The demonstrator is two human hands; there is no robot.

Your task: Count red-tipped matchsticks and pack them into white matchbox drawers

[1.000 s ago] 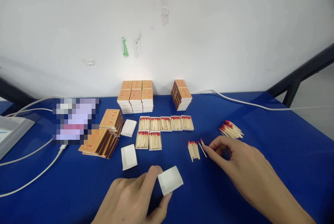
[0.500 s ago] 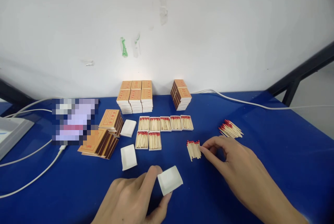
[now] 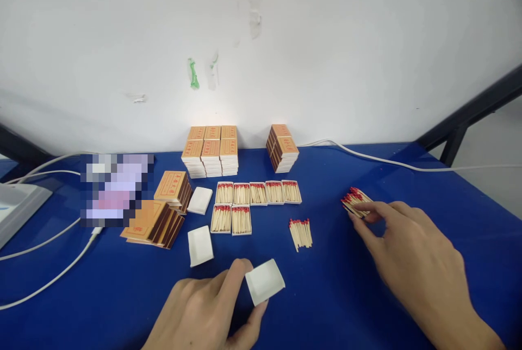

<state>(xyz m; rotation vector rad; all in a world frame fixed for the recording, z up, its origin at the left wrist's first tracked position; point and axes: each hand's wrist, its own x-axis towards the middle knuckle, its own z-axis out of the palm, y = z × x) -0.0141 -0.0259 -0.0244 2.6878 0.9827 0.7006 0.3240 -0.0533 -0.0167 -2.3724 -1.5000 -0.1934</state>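
My left hand (image 3: 199, 306) holds an empty white matchbox tray (image 3: 265, 282) between thumb and fingers, tilted above the blue table. My right hand (image 3: 416, 257) is at a loose pile of red-tipped matches (image 3: 355, 199), thumb and forefinger closed around some matches at its near edge. How many are pinched is hidden. Between the hands lies a smaller, flat group of matches (image 3: 300, 233), heads pointing away. Two rows of filled matchbox trays (image 3: 241, 220) stand beyond, packed with matches. Left of them are an empty tray (image 3: 200, 245) and another white tray (image 3: 200, 200).
Stacked matchboxes (image 3: 211, 149) stand by the wall, with a smaller matchbox stack (image 3: 283, 146) to their right. Orange matchbox sleeves (image 3: 157, 222) lie at left beside a blurred-out phone (image 3: 118, 187). A white cable (image 3: 379, 160) runs along the back; more cables cross the left side.
My right hand has moved right and away, from the small match group to the loose pile, leaving that group on the table. My left hand and its tray stay still.
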